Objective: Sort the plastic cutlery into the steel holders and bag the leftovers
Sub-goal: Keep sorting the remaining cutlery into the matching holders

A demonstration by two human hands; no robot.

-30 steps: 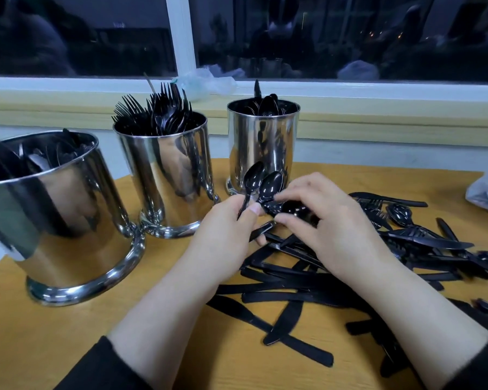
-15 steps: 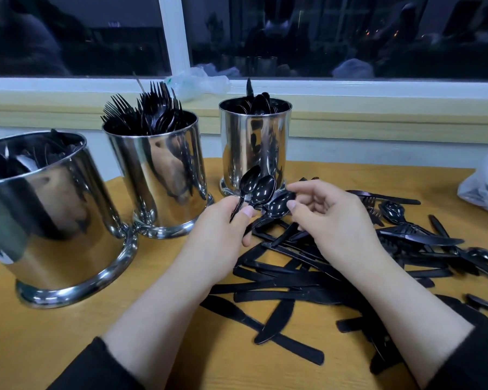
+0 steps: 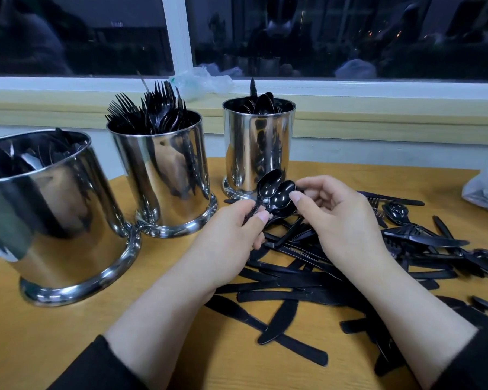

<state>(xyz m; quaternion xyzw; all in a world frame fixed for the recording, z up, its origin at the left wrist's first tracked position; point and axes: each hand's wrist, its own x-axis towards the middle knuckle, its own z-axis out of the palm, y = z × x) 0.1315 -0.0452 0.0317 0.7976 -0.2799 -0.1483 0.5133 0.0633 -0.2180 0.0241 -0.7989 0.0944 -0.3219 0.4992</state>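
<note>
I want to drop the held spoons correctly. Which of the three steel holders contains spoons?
The narrow steel holder farthest right, behind the hands; black spoon bowls show at its rim. The middle one holds forks.

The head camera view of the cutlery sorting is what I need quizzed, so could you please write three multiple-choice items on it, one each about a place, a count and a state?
1. Where does the forks holder stand?
A. Between the other two holders
B. On the windowsill
C. Right of the pile

2. How many steel holders are on the table?
A. Two
B. Three
C. Five

3. What is the left hand doing?
A. Lying flat on the table
B. Gripping spoons
C. Lifting a holder

Answers: 1 A, the knives holder is on its left and the spoons holder on its right. 2 B, three show. 3 B, its fingers curl round the spoon handles.
</note>
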